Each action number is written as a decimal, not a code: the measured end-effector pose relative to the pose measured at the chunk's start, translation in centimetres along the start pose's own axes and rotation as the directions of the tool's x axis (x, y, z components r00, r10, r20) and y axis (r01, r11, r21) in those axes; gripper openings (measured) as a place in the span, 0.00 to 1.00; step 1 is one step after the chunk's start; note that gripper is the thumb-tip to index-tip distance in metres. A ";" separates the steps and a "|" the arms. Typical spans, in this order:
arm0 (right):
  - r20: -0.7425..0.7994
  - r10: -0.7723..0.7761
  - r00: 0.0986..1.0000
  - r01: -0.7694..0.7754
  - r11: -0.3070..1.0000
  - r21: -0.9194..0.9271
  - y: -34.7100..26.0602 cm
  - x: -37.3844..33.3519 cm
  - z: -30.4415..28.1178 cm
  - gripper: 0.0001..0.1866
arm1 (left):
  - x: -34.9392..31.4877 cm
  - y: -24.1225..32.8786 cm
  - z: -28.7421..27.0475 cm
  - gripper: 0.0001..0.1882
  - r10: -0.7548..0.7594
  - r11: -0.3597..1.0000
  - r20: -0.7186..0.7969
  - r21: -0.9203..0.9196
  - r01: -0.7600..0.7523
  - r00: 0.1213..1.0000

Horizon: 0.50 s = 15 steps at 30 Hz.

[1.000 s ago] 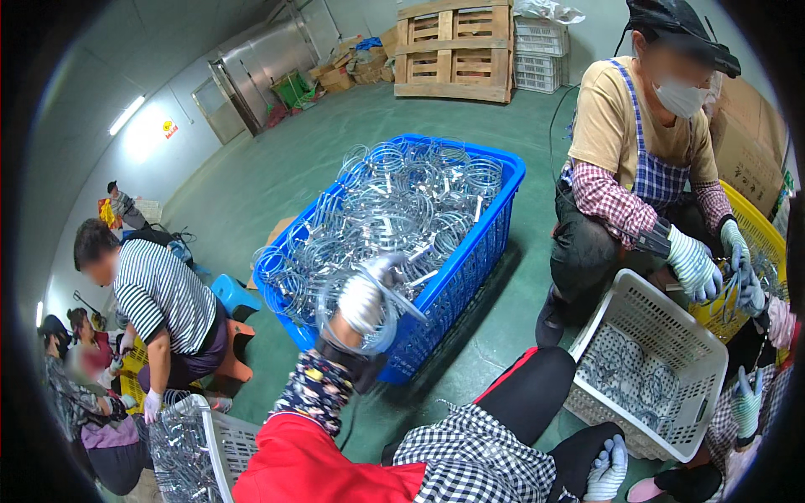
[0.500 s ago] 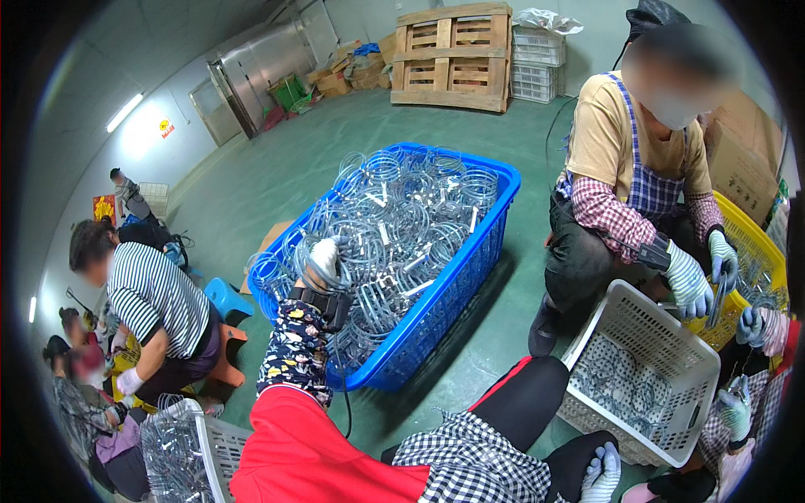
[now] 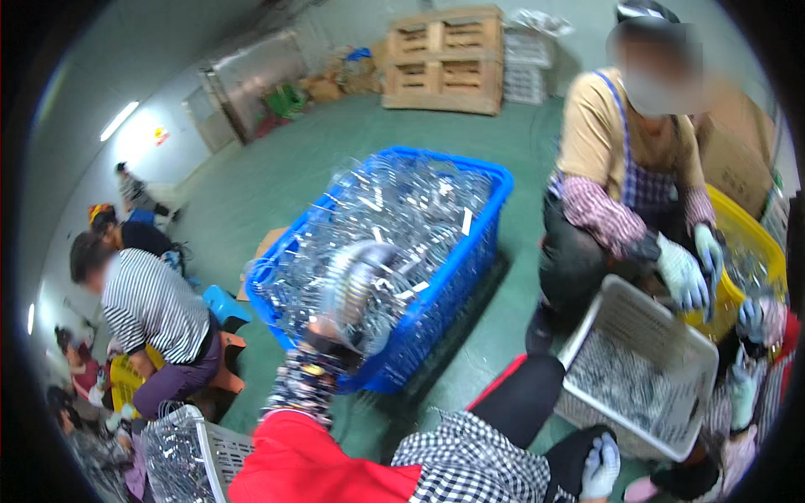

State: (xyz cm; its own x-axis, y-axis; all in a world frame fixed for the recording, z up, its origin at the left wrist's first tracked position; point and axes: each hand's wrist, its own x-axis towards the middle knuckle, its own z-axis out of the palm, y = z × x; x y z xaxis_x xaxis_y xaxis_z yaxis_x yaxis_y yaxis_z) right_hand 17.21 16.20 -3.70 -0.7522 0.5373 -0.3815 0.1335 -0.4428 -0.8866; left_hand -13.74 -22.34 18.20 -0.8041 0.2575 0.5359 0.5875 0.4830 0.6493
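A long blue plastic basket is heaped with thin, shiny grey rings, some bearing small white strips. My left hand, gloved, reaches into the near end of the heap at the end of a floral sleeve. Motion smears it and the rings around it, so its fingers and any ring in them cannot be made out. My right hand, in a pale glove, rests on my black-trousered knee with its fingers extended and nothing visible in it.
At right a seated co-worker works over a white crate of rings, beside a yellow basket. Another person's gloved hands are at the right edge. Left are people on stools and another white crate. A wooden pallet stands behind.
My left hand has moved slightly right and down among the rings, its glove now blurred. The view has shifted a little. My right hand stays on the knee.
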 end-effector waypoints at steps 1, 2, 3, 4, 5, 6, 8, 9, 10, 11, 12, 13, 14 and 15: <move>-0.099 0.072 0.992 -0.066 0.996 0.063 -0.6 -1.0 0.7 0.20 | 0.1 2.0 1.9 0.15 -0.146 0.952 0.040 -0.266 0.151 0.988; -0.198 0.150 0.969 -0.125 0.983 0.134 -1.2 -2.1 1.0 0.20 | -0.1 2.8 4.0 0.16 -0.073 0.970 0.116 -0.223 0.098 0.991; -0.226 0.082 0.971 -0.068 0.995 0.071 -1.4 -2.7 0.5 0.20 | -1.7 0.8 8.0 0.16 -0.175 0.640 0.121 -0.740 0.206 0.977; -0.283 0.010 0.959 -0.007 1.000 0.011 -1.1 -3.7 -0.5 0.20 | -2.7 0.2 12.0 0.17 -0.192 0.350 0.254 -0.885 0.308 0.948; -0.316 0.002 0.949 -0.010 1.000 -0.023 -0.5 -4.4 -2.7 0.19 | -3.6 1.6 14.8 0.16 -0.101 0.327 0.379 -0.860 0.391 0.920; -0.365 0.000 0.931 -0.022 0.998 -0.057 0.0 -5.2 -4.9 0.18 | -4.4 3.5 16.7 0.16 -0.003 0.305 0.508 -0.820 0.484 0.862; -0.440 -0.106 0.892 0.072 0.993 -0.093 -1.0 -7.9 -5.5 0.15 | -5.3 7.1 18.5 0.15 0.259 0.695 0.456 -0.700 0.164 0.852; -0.465 -0.198 0.863 0.157 0.980 -0.126 -1.1 -8.7 -5.9 0.14 | -6.8 4.9 21.1 0.16 0.369 0.715 0.602 -0.671 0.198 0.708; -0.469 -0.280 0.837 0.228 0.959 -0.165 -1.5 -8.7 -6.1 0.13 | -7.3 7.3 20.8 0.13 0.309 0.857 0.636 -0.508 0.082 0.707; -0.562 -0.243 0.791 0.196 0.970 -0.143 -1.7 -10.0 -7.2 0.11 | -7.2 9.3 20.8 0.11 0.301 0.932 0.650 -0.356 -0.071 0.697; -0.263 -0.674 0.691 0.163 0.499 -0.851 -0.8 -11.1 -9.1 0.16 | -7.9 7.9 21.7 0.14 0.301 0.894 0.652 -0.446 0.031 0.696; -0.585 -0.289 0.758 0.124 0.944 -0.306 -3.0 -11.9 -8.1 0.15 | -9.6 5.8 22.4 0.19 0.169 0.762 0.706 -0.536 0.363 0.687; -0.577 -0.394 0.715 0.060 0.858 -0.511 -3.5 -13.2 -9.3 0.14 | -11.3 4.7 23.4 0.23 0.021 0.481 0.774 -0.562 0.673 0.632; -0.675 -0.380 0.632 0.032 0.883 -0.468 -2.0 -14.6 -11.6 0.12 | -12.4 3.9 24.0 0.28 -0.136 0.166 0.841 -0.502 0.849 0.524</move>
State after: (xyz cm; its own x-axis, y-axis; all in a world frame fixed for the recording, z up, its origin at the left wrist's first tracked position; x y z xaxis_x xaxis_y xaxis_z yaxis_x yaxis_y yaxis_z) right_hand 35.40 17.54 0.60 -0.0906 0.9926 -0.0803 0.3956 -0.0381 -0.9176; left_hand -3.69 -3.53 1.12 -0.5782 0.7728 -0.2617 -0.5389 -0.1209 0.8336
